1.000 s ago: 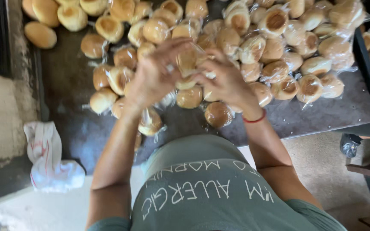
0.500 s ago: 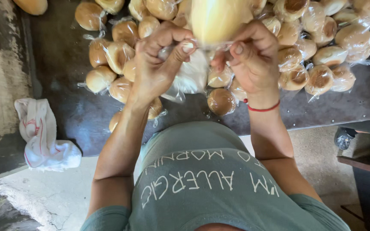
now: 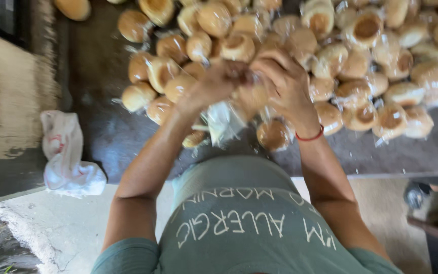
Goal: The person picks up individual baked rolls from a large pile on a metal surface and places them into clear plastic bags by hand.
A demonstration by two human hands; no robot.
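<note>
Both hands meet over the middle of the dark table (image 3: 102,137). My left hand (image 3: 214,83) and right hand (image 3: 285,81) are closed together on one bun in a clear bag (image 3: 247,99), held just above the heap, the loose plastic hanging down toward my chest. I cannot tell how the fingers sit; the picture is blurred there. Wrapped buns (image 3: 371,66) crowd the far and right part of the table, touching one another, and one wrapped bun (image 3: 272,134) lies alone just below my right wrist with its red band (image 3: 310,137). Open room is on the left: bare tabletop runs to the near edge. A crumpled white bag (image 3: 67,162) hangs off the left corner, well apart from the hands.
</note>
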